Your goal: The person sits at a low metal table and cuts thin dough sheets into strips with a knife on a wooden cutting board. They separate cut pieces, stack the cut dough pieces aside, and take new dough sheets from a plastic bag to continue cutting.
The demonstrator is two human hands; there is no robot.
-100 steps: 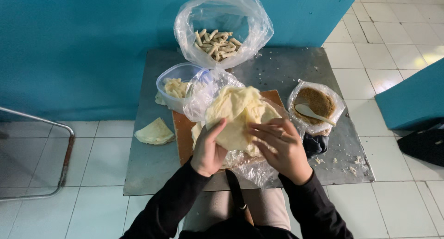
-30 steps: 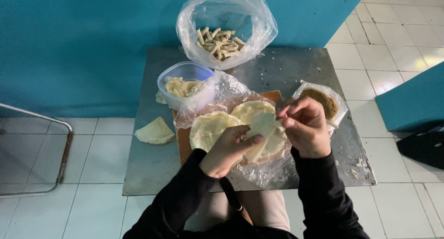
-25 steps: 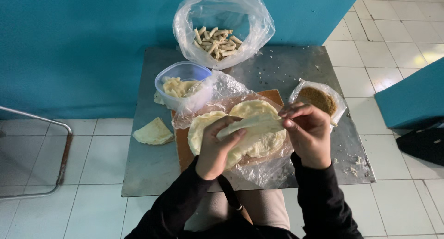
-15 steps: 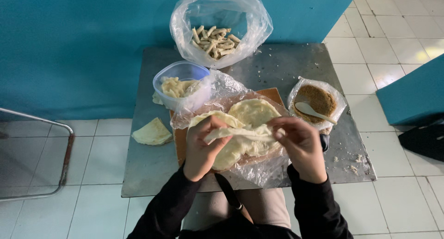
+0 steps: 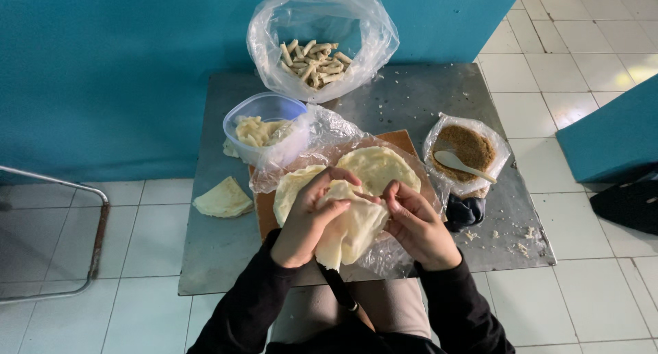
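Both hands hold one thin pale dough sheet [image 5: 353, 227] above the near edge of a small metal table [image 5: 219, 248]. My left hand [image 5: 308, 220] grips its upper left part with the fingers curled over it. My right hand [image 5: 417, 224] pinches its right side. The sheet hangs crumpled between them. Under it, two round dough sheets [image 5: 375, 167] lie on clear plastic over a brown wooden board [image 5: 264, 210].
A clear tub of dough pieces [image 5: 264, 128] stands left of the board. A large open plastic bag of rolled sticks [image 5: 312, 59] sits at the back. A bagged bowl of brown filling with a white spoon [image 5: 466, 155] is at right. A folded dough sheet [image 5: 223, 200] lies at left.
The hands lifted one sheet off the stack, stretched it wide, then drew it toward me and let it gather into a crumpled hang.
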